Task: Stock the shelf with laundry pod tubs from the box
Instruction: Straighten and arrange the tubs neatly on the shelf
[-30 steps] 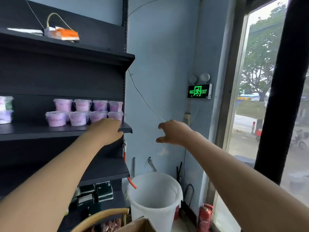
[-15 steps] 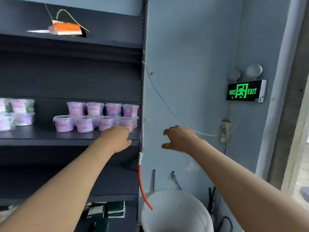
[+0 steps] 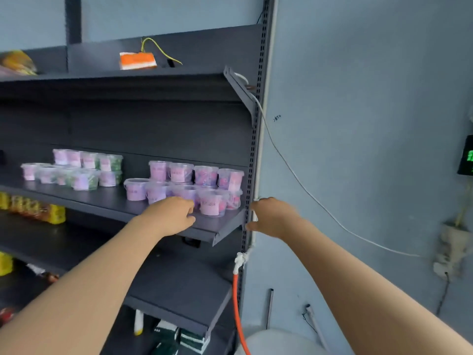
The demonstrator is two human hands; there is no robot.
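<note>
Now left hand [image 3: 171,217] just beside front tub [image 3: 213,204] on shelf [image 3: 102,202]; right hand [image 3: 274,217] apart.

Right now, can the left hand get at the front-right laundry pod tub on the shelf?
Probably yes: the left hand is at the shelf front edge, just left of the front-right tub, with nothing standing between them.

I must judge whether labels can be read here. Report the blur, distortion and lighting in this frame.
Head view: motion blur softens the tubs, labels unreadable. Head view: the green sign at the right edge and the yellow packets at left smear most. Head view: the wide lens tilts and bends the shelf upright. Head view: light is soft and even, no glare.
</note>
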